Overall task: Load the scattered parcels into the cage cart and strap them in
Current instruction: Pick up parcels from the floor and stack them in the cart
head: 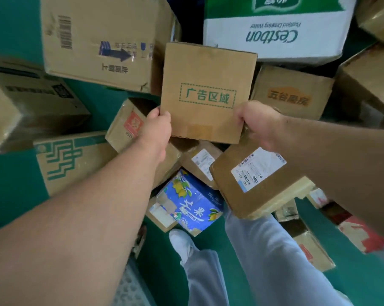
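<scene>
Green floor [12,195] littered with cardboard parcels [98,40] — a white Cestbon carton [274,34] at the far side. Raised above the heap, a green-stamped brown box [208,93] is clasped at its near corners — left grip [158,124] and right grip [257,122] both curled round it.

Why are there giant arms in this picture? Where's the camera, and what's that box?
No machine here, just a person. The camera sits on their head, looking down, so you see their own arms and a white shoe. The left hand and the right hand grip the lower edges of a brown box with green print. Beneath it, more parcels lie scattered over the green floor, like a blue mango box and a white-and-green water carton.
</scene>
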`<state>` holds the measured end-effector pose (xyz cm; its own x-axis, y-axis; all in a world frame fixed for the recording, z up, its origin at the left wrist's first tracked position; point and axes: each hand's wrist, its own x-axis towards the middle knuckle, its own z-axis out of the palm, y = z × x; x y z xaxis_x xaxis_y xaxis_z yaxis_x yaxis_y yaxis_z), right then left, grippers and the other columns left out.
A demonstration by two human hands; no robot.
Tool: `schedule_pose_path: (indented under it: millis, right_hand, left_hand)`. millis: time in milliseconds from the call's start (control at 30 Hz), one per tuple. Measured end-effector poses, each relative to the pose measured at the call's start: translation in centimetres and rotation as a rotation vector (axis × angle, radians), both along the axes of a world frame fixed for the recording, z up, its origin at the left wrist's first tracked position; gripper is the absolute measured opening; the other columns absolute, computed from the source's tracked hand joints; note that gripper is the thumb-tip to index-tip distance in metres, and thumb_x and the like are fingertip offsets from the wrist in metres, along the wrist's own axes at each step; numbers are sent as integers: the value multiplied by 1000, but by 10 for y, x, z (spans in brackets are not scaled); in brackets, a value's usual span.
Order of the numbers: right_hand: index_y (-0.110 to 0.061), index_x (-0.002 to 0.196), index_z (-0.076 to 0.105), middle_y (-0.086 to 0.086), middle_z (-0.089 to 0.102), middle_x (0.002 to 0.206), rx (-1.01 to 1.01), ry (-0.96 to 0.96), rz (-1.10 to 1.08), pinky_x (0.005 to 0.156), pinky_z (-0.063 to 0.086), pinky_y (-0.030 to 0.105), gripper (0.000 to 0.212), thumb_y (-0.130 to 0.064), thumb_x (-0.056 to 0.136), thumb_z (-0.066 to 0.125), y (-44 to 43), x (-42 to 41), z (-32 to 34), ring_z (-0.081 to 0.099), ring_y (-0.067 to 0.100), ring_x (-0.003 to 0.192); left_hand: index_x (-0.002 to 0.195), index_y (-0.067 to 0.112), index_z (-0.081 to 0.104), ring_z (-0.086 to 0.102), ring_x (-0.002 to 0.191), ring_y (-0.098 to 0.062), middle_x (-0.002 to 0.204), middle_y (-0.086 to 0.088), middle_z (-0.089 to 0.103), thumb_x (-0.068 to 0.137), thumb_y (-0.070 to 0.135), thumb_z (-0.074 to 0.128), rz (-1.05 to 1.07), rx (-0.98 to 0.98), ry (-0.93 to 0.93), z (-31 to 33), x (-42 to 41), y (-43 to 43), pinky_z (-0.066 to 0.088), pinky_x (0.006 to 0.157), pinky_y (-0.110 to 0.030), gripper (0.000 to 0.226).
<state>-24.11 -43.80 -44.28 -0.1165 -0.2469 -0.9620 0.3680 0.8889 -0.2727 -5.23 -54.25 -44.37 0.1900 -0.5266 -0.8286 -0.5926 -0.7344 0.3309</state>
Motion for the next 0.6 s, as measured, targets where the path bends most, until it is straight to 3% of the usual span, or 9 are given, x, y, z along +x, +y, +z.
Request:
schedule_pose_path:
  millis: [67,133,200,267,333,400,467,533,600]
  right_hand:
    - [-26,140,50,-5,65,130,-68,-8,-46,111,44,47,68,-5,75,51,12,9,18,56,24,124]
    - [-30,139,50,-6,68,125,-137,-5,-121,102,52,47,66,-8,77,52,28,12,53,60,23,119]
    - [-33,141,46,-4,64,126,-185,-7,-161,86,57,42,63,-5,85,47,43,10,96,59,23,115]
    - [-36,141,50,-1,63,128,-229,-38,-149,79,58,42,61,-9,87,45,57,8,137,58,26,115]
    - [-40,137,57,-4,65,129,-249,-4,-106,88,56,45,50,-25,91,46,72,11,176,60,25,117]
    - [-41,129,63,-8,67,127,-217,79,-103,96,53,45,40,-43,92,49,85,17,213,62,20,116]
    - [-40,123,67,-6,67,127,-173,148,-104,96,51,45,45,-57,84,55,109,37,254,63,20,116]
    - [-38,129,63,-3,66,130,-95,146,-115,93,52,46,60,-65,75,57,129,45,267,65,24,116]
    - [-36,134,59,-1,67,130,-68,121,-123,90,53,43,62,-63,79,55,161,68,290,66,25,113]
  left_hand:
    - [133,30,59,59,112,-13,115,11,67,97,40,55,28,28,62,27,12,6,39,113,-41,37]
    - [127,29,64,61,117,-17,121,8,69,86,48,62,83,26,107,64,26,22,42,107,-38,45]
    - [122,28,69,64,109,-15,118,7,73,90,49,61,154,17,187,105,33,45,43,92,-31,39]
    - [125,33,69,63,115,-12,123,11,72,92,57,58,186,26,239,146,43,71,42,89,-27,42]
    - [133,41,63,58,127,-10,131,18,67,87,68,57,189,-16,302,190,56,103,42,105,-33,54]
    - [130,39,63,55,129,-7,131,20,66,86,67,55,157,-96,358,240,70,131,36,117,-40,53]
    - [122,35,64,58,125,-6,124,16,69,86,60,60,72,-168,462,297,98,165,38,117,-40,43]
    - [126,45,59,54,126,6,125,28,65,87,46,65,-164,-215,527,328,109,192,37,116,-28,40]
    - [147,56,38,25,148,4,153,30,40,86,47,64,-463,-340,500,367,139,230,19,124,-29,67]
